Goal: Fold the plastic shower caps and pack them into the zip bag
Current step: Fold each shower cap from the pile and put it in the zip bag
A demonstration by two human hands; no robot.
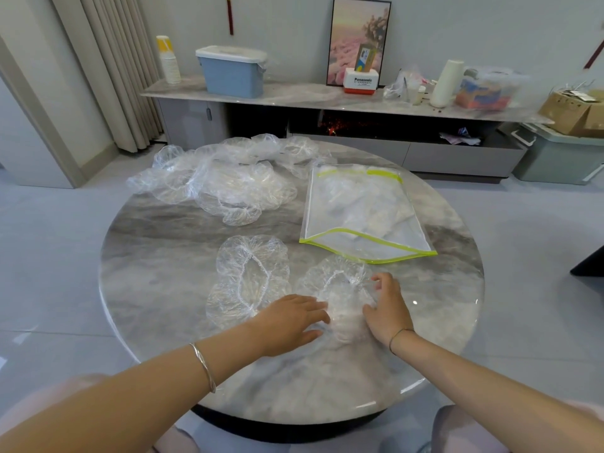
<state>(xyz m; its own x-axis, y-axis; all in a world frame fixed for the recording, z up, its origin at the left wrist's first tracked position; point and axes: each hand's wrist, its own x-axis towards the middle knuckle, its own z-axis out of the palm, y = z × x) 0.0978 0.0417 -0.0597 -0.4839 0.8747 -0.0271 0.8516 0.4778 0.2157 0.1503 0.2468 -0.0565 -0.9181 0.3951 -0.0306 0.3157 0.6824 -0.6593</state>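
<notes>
View: a single wide-angle camera worn on the person's head; there is no second view to overlap with.
Position: above the near edge of the round bench (183, 243).
Facing: forward and down, across the bench toward a low sideboard (294, 93) against the far wall (294, 27).
Nearness: close; both forearms enter from the bottom corners, with the left hand (291, 322) and right hand (389, 308) low in the middle.
Coverage: the whole bench top, with floor (49, 256) on both sides.
Distortion: lines bend toward the edges.
</notes>
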